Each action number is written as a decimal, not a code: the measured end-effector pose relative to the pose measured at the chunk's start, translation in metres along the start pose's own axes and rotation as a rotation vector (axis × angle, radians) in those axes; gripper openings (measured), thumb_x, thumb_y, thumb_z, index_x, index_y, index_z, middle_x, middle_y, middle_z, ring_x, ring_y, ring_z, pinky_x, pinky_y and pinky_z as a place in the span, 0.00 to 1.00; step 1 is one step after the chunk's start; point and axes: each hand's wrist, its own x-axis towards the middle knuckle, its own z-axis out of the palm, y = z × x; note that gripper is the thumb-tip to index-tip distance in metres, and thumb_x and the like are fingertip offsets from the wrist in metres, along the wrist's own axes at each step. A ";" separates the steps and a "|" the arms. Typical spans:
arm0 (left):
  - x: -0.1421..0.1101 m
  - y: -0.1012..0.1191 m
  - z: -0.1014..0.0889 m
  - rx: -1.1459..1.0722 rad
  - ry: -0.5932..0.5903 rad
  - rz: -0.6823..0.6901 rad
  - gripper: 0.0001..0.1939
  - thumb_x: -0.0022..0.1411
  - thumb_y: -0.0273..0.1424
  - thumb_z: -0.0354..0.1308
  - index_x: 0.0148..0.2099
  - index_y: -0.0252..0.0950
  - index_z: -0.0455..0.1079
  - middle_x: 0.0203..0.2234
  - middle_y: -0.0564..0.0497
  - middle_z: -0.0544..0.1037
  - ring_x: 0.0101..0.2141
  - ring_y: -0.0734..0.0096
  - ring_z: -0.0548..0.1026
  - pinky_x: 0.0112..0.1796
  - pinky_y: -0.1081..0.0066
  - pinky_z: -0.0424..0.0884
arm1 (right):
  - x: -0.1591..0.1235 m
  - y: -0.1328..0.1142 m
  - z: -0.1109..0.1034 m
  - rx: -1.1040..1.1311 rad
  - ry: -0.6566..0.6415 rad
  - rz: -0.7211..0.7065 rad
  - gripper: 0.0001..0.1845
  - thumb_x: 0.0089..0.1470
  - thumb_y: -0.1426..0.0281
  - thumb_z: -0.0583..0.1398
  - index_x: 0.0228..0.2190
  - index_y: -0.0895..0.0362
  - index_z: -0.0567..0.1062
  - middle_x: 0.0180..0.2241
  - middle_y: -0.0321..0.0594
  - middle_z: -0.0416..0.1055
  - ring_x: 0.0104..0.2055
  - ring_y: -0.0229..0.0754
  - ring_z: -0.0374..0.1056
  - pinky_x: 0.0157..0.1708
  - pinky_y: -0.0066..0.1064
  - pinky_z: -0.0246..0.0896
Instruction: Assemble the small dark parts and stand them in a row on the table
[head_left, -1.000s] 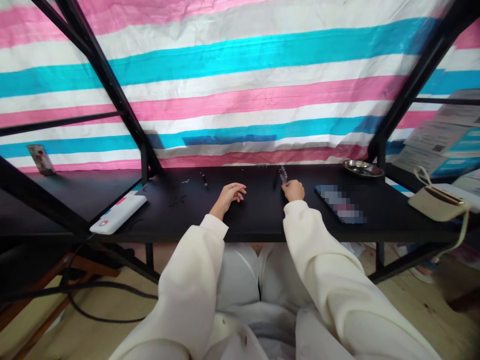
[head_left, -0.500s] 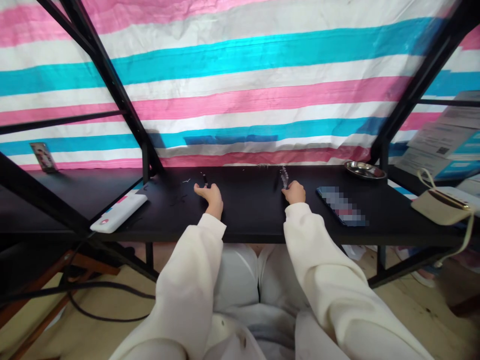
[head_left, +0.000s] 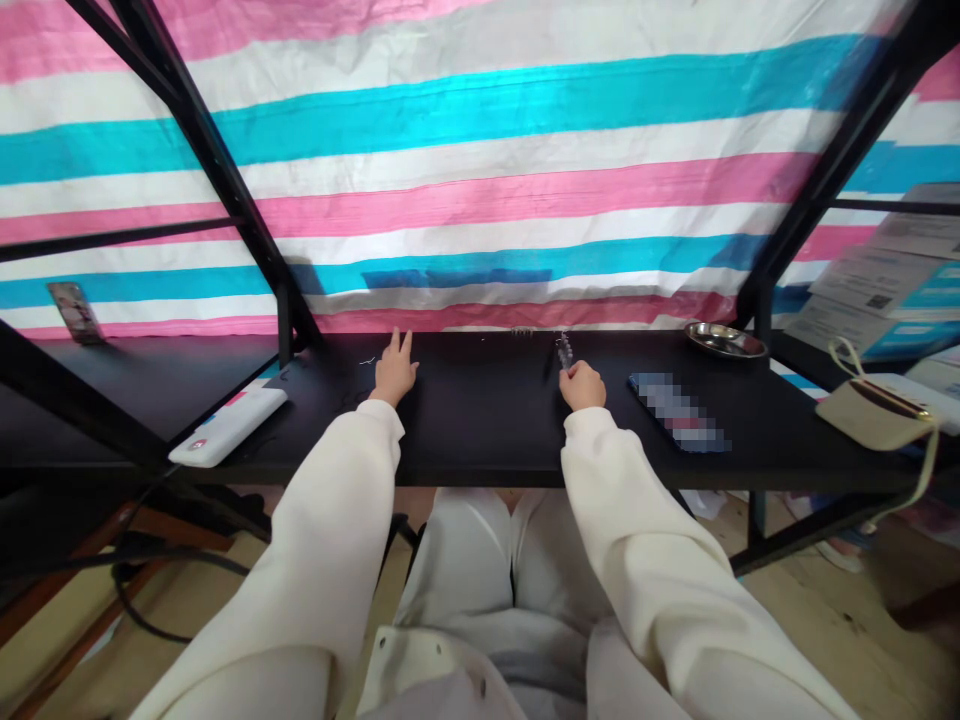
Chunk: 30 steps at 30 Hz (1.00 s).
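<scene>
My left hand [head_left: 395, 370] is on the left part of the black table, two fingers stretched apart toward its back edge. I see nothing held in it. Close to it, on its left, lies a thin white scrap [head_left: 367, 360]. My right hand [head_left: 583, 386] has its fingers closed on the near end of a narrow, clear, bumpy strip [head_left: 565, 350], which points away from me. The strip's exact kind is too small to tell. A dark thin shape lies along the strip's left side.
A white power bank [head_left: 229, 428] lies at the table's left. To the right are a blurred-out phone [head_left: 679, 412], a round metal dish [head_left: 726, 341] and a beige bag [head_left: 874, 412]. A small coil-like piece [head_left: 523, 332] lies at the back edge. Black frame posts flank the table [head_left: 480, 430].
My left hand has moved left and forward, and its fingers now stretch out; the small dark piece before it no longer shows. My right hand keeps its hold on the strip.
</scene>
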 end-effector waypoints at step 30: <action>-0.048 0.111 0.042 -1.438 -0.230 -0.306 0.14 0.48 0.31 0.64 0.37 0.28 0.73 0.33 0.44 0.78 0.35 0.68 0.76 0.44 0.64 0.71 | -0.028 -0.050 0.039 0.907 -0.301 -0.320 0.17 0.50 0.55 0.53 0.32 0.56 0.67 0.23 0.33 0.69 0.18 0.32 0.61 0.20 0.24 0.56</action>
